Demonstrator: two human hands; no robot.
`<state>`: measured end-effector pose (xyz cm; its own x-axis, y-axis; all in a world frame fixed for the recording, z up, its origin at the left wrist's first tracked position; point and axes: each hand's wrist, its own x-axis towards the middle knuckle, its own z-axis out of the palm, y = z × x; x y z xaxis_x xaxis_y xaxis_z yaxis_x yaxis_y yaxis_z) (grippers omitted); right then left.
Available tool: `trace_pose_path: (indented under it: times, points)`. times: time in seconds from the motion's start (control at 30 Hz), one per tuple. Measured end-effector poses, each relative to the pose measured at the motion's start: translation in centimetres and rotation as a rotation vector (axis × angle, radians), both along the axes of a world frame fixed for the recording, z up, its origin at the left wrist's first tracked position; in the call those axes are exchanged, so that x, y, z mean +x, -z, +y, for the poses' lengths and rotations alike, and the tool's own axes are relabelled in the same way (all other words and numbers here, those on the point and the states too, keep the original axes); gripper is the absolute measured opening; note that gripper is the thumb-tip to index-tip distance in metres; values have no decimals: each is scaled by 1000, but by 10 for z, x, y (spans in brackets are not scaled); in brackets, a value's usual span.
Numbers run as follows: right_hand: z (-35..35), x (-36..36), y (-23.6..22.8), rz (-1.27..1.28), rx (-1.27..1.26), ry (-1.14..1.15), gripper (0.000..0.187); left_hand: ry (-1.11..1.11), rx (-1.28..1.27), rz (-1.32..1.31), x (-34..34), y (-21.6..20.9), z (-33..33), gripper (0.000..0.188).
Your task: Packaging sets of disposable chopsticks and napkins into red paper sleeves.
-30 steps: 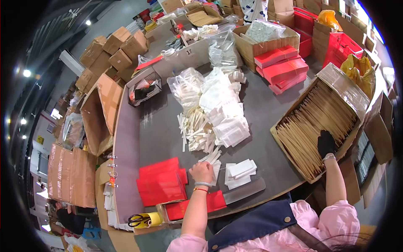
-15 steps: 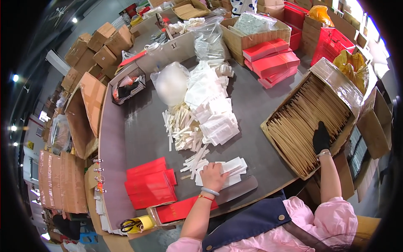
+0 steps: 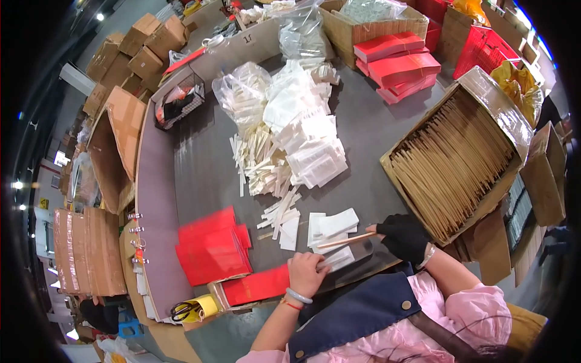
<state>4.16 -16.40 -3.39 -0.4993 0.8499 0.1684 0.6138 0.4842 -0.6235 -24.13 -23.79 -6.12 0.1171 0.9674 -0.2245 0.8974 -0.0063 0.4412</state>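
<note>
My right hand [image 3: 404, 239], in a black fingerless glove, is closed on a slim tan stick-like piece [image 3: 347, 241], which points left over small white paper packets [image 3: 336, 222]. My bare left hand [image 3: 306, 273] is at the front of the table, fingers bent and pinched at the end of a white paper packet [image 3: 336, 260]. Just left of that hand lies a long red paper sleeve [image 3: 257, 285]. To the right, an open cardboard box [image 3: 404, 192] holds many thin tan pieces [image 3: 451, 163] packed in rows.
A heap of white packets [image 3: 311, 145] and loose strips [image 3: 266, 163] covers the table's middle. Red envelopes [image 3: 212, 254] lie front left; bundled red ones [image 3: 399, 63] are stacked back right. A wire basket [image 3: 180, 104] stands by the left partition. Scissors [image 3: 183, 311] rest at the front left corner.
My right hand has come out of the box toward the left with a tan piece in it. My left hand has shifted slightly down from the white packets. The whole view has tilted somewhat.
</note>
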Motion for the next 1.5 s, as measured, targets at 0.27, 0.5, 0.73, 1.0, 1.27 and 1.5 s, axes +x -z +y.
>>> trace_pose_path:
  times: [0.27,0.5,0.73,1.0,1.27,1.5]
  points:
    - [-11,-15,49,-327,-146,-190,27,-76,302,22,-34,-4,-40,71]
    - [-8,-56,74,-205,-74,-270,19,76,272,28,-20,4,-27,69]
    - [-37,-98,96,172,-384,-139,37,71,304,6,-10,12,-15,63]
    - [-13,-87,28,-429,-62,-300,60,393,90,238,-4,-15,3,30]
    - [-11,-56,10,-344,54,-57,57,1,476,601,-119,-26,7,18]
    - [-14,-65,-6,-525,-78,-139,62,-471,129,125,-27,29,-34,94]
